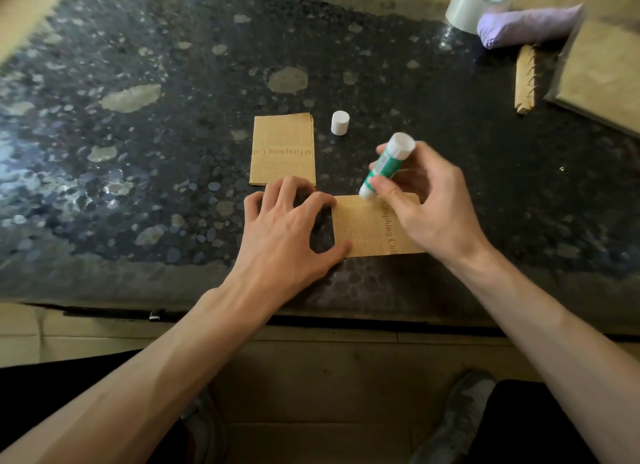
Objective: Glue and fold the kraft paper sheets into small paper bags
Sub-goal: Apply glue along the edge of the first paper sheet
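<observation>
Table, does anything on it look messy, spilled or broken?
Nothing is spilled. The white cap stands off the glue stick, only because the right hand holds it on the kraft sheet. At the far right lies a brown strip with a ragged, toothed edge, seemingly torn off.

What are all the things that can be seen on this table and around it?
table: one, dark speckled, under everything
kraft sheet: one, brown, near edge, between the hands
kraft stack: one, brown, behind the left hand
glue stick: one, green and white, tip at the sheet's far edge
cap: one, white, upright, right of the stack
tape roll: one, grey, far right
bundle: one, purple, beside the tape roll
left hand: one, fingers pressing the sheet's left edge
right hand: one, holding the glue stick
</observation>
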The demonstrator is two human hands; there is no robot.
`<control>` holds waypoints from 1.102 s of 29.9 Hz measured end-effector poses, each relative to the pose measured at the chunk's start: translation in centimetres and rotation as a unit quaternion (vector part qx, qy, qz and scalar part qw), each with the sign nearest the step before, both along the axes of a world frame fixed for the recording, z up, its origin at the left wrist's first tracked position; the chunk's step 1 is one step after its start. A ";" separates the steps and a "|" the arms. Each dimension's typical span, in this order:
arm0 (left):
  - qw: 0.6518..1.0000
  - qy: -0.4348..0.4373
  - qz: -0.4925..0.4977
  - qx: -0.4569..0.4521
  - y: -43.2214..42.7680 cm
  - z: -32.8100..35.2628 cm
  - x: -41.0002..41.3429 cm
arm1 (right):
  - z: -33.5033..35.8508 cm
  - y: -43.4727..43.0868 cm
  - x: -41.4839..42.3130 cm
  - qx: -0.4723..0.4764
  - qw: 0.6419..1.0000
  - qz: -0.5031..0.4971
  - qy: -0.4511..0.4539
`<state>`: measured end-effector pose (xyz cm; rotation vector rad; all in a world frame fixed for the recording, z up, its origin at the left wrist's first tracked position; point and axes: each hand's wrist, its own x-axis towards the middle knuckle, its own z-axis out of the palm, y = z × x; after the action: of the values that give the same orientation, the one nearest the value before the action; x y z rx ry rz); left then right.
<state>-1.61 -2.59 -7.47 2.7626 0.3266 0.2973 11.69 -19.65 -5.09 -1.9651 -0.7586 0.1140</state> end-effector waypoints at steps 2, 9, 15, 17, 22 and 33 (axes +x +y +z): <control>1.000 0.003 0.003 0.006 0.0 0.0 -0.1 | -0.2 0.8 -0.4 -0.007 1.000 0.022 0.001; 1.000 0.004 0.007 0.002 -0.1 -0.1 -0.2 | -0.5 2.2 -0.9 -0.066 0.997 0.046 -0.016; 1.000 0.011 0.006 0.000 -0.1 -0.2 -0.2 | -0.7 2.4 -0.8 -0.099 0.993 0.021 -0.058; 1.000 0.014 0.007 -0.002 0.0 -0.2 -0.2 | -0.6 2.3 -0.9 -0.113 0.991 0.028 -0.068; 1.000 0.024 0.008 -0.006 0.1 -0.2 -0.1 | -0.9 1.9 -0.9 -0.131 0.986 0.045 -0.093; 0.999 0.029 0.009 -0.011 0.0 -0.1 -0.2 | -1.5 1.6 -0.7 -0.128 0.984 0.014 -0.123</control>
<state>-1.77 -2.55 -7.55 2.7523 0.3665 0.2161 11.01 -18.08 -6.61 -2.2395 -0.9726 -0.0166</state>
